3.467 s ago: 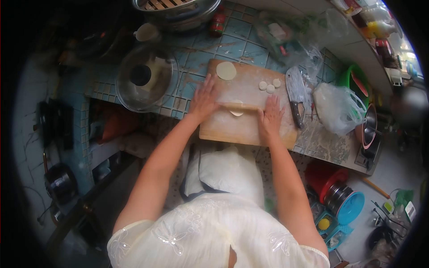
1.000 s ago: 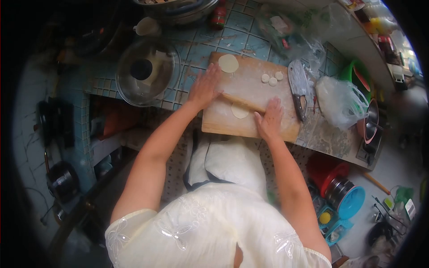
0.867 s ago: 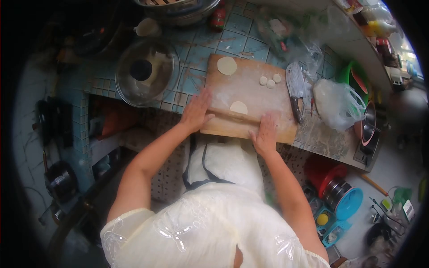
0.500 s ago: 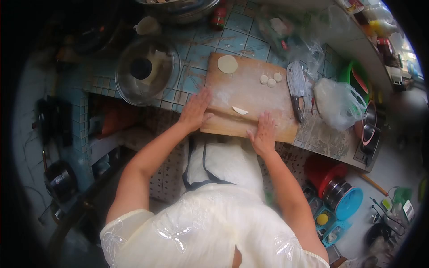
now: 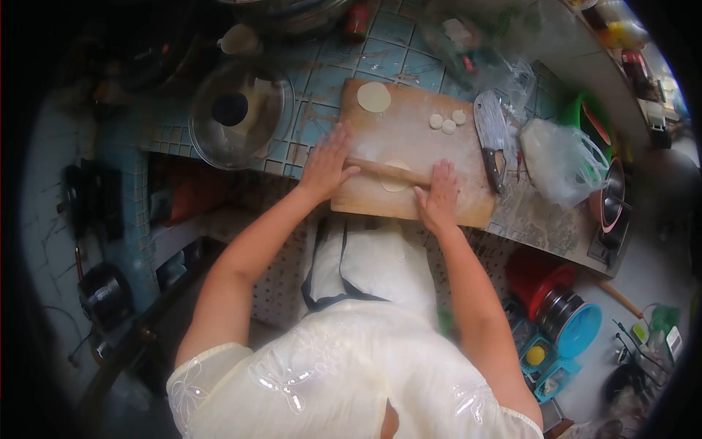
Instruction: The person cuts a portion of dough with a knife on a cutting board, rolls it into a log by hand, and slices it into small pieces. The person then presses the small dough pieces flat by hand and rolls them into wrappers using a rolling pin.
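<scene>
A floured wooden board [image 5: 409,139] lies at the counter's front edge. Across it runs a wooden rolling pin [image 5: 385,170], pressed over a thin dough round [image 5: 397,184] that shows on both sides of the pin. My left hand [image 5: 327,164] lies with its fingers stretched out over the pin's left end. At the right end, my right hand [image 5: 441,194] rests flat on the pin, its fingers also extended. Another rolled dough round [image 5: 374,96] sits at the board's far left. Three small dough pieces [image 5: 448,126] are grouped toward the far right.
A floury cleaver [image 5: 491,135] lies along the board's right edge. Beyond it are a plastic bag [image 5: 559,161] and a green basin [image 5: 581,110]. To the left stands a glass lid [image 5: 252,139] with a black knob. A red jar [image 5: 357,22] stands at the back.
The rolling pin and both hands have moved away from me, up the board. The dough, partly hidden under the pin before, now shows as a round on both its sides.
</scene>
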`<state>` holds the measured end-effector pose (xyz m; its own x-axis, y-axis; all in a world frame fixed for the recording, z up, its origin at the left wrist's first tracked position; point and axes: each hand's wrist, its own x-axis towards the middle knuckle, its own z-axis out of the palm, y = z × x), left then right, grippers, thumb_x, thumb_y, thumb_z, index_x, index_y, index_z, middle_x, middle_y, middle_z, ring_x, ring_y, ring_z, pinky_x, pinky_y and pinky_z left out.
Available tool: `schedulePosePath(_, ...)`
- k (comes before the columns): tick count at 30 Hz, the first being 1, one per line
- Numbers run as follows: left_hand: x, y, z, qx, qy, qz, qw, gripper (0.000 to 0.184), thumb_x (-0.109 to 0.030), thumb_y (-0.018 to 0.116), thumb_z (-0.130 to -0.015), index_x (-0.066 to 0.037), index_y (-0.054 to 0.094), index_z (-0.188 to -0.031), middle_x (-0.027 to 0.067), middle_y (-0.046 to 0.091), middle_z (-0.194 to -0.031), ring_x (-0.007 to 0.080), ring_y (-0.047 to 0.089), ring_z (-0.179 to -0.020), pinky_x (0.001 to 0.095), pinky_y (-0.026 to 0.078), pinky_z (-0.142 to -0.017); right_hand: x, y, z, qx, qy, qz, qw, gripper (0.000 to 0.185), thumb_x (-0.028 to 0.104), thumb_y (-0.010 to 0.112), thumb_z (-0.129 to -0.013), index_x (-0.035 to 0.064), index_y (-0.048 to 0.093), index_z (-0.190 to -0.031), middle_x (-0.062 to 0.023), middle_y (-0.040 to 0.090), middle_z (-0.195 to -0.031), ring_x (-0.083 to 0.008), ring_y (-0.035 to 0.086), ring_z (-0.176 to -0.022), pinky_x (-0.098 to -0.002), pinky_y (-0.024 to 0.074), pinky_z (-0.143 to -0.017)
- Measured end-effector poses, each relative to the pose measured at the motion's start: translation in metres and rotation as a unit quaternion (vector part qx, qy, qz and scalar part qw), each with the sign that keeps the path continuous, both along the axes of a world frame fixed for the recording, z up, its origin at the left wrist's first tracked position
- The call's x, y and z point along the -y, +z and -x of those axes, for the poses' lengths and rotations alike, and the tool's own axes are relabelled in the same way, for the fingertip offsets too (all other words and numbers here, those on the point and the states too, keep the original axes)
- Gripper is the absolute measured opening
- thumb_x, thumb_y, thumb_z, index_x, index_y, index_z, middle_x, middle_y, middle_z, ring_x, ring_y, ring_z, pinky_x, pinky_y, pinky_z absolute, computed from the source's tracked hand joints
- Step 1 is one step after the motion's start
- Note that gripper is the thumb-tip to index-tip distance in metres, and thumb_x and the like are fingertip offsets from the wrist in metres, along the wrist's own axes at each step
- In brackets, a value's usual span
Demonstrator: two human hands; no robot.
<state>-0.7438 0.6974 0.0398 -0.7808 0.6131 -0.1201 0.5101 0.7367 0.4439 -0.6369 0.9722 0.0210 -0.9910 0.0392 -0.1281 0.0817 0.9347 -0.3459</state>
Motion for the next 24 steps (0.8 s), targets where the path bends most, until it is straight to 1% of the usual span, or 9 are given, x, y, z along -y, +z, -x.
schedulePosePath(3, -0.008, -0.01, 0.023, -0.089, 0.034, 0.017, 0.995, 0.083, -0.04, 0.062, -0.083, -0.006, 0.02, -0.147, 0.0114, 0.019, -0.154, 0.0279, 0.017, -0.143, 0.0446, 0.019, -0.114, 0.001, 0.009, 0.02, -0.024, 0.0, -0.06, 0.998, 0.081, 0.039, 0.057, -0.087, 0.0, 0.016, -0.145, -0.0216, 0.012, -0.153, -0.0381, 0.01, -0.142, -0.0541, 0.0101, -0.113)
schedulePosePath(5, 0.008, -0.014, -0.006, 0.0, 0.018, 0.028, 0.999, 0.082, -0.039, 0.06, -0.084, -0.007, 0.019, -0.147, 0.0115, 0.018, -0.155, 0.0274, 0.017, -0.143, 0.0447, 0.019, -0.114, 0.005, 0.008, -0.013, -0.002, 0.018, -0.034, 0.999, 0.082, 0.04, 0.057, -0.087, -0.0003, 0.016, -0.145, -0.0223, 0.012, -0.153, -0.0382, 0.01, -0.142, -0.054, 0.01, -0.113)
schedulePosePath(9, 0.012, 0.001, -0.024, 0.026, -0.014, 0.038, 0.999, 0.081, -0.036, 0.061, -0.085, -0.007, 0.019, -0.147, 0.0115, 0.017, -0.155, 0.0271, 0.018, -0.142, 0.0445, 0.019, -0.114, 0.005, 0.003, -0.03, 0.031, 0.007, 0.005, 0.999, 0.083, 0.041, 0.057, -0.087, -0.0008, 0.015, -0.145, -0.0229, 0.013, -0.152, -0.0382, 0.011, -0.142, -0.0527, 0.0098, -0.114)
schedulePosePath(11, -0.012, -0.004, 0.025, -0.054, 0.011, -0.011, 0.998, 0.082, -0.034, 0.063, -0.083, -0.007, 0.02, -0.147, 0.011, 0.018, -0.155, 0.0271, 0.018, -0.142, 0.0443, 0.019, -0.114, 0.002, 0.001, -0.001, 0.009, -0.01, 0.003, 1.0, 0.083, 0.04, 0.057, -0.087, -0.0005, 0.015, -0.145, -0.0226, 0.014, -0.152, -0.0382, 0.011, -0.142, -0.0522, 0.0099, -0.114)
schedulePosePath(15, 0.001, -0.017, 0.018, -0.059, 0.019, -0.035, 0.997, 0.082, -0.032, 0.063, -0.083, -0.007, 0.019, -0.148, 0.0114, 0.017, -0.155, 0.0288, 0.016, -0.143, 0.0453, 0.017, -0.114, 0.001, 0.019, -0.004, 0.007, 0.022, -0.039, 0.999, 0.081, 0.039, 0.057, -0.087, -0.0007, 0.017, -0.145, -0.0222, 0.015, -0.152, -0.0383, 0.012, -0.142, -0.0516, 0.0105, -0.114)
schedulePosePath(17, 0.023, -0.007, -0.024, 0.03, -0.018, 0.03, 0.999, 0.079, -0.032, 0.061, -0.085, -0.007, 0.019, -0.147, 0.0119, 0.018, -0.154, 0.028, 0.017, -0.143, 0.045, 0.017, -0.114, 0.0, 0.019, -0.026, 0.022, 0.062, -0.021, 0.998, 0.08, 0.038, 0.057, -0.087, -0.0008, 0.017, -0.145, -0.0222, 0.016, -0.152, -0.0381, 0.012, -0.142, -0.0519, 0.0106, -0.114)
schedulePosePath(20, 0.009, 0.004, -0.02, 0.043, -0.022, -0.017, 0.999, 0.078, -0.031, 0.06, -0.085, -0.006, 0.019, -0.147, 0.0124, 0.019, -0.154, 0.0289, 0.017, -0.142, 0.0455, 0.017, -0.114, -0.001, 0.009, -0.038, 0.076, 0.06, 0.024, 0.995, 0.08, 0.038, 0.057, -0.087, -0.0011, 0.018, -0.145, -0.0218, 0.015, -0.152, -0.0378, 0.011, -0.142, -0.0523, 0.0107, -0.114)
schedulePosePath(22, -0.015, -0.01, 0.021, 0.001, -0.016, -0.018, 1.0, 0.079, -0.031, 0.06, -0.085, -0.007, 0.019, -0.147, 0.0119, 0.02, -0.154, 0.029, 0.017, -0.142, 0.0454, 0.017, -0.114, -0.005, -0.002, -0.007, -0.019, 0.002, 0.001, 1.0, 0.08, 0.038, 0.058, -0.087, 0.0002, 0.018, -0.145, -0.0209, 0.016, -0.152, -0.038, 0.012, -0.142, -0.0532, 0.0114, -0.114)
schedulePosePath(24, -0.033, -0.008, 0.05, -0.062, 0.01, -0.029, 0.998, 0.078, -0.032, 0.06, -0.085, -0.007, 0.019, -0.147, 0.0121, 0.02, -0.154, 0.029, 0.017, -0.142, 0.0459, 0.017, -0.114, -0.002, 0.01, 0.012, -0.012, 0.002, -0.04, 0.999, 0.08, 0.038, 0.058, -0.087, 0.0003, 0.018, -0.145, -0.0207, 0.016, -0.152, -0.0383, 0.012, -0.142, -0.0534, 0.0118, -0.114)
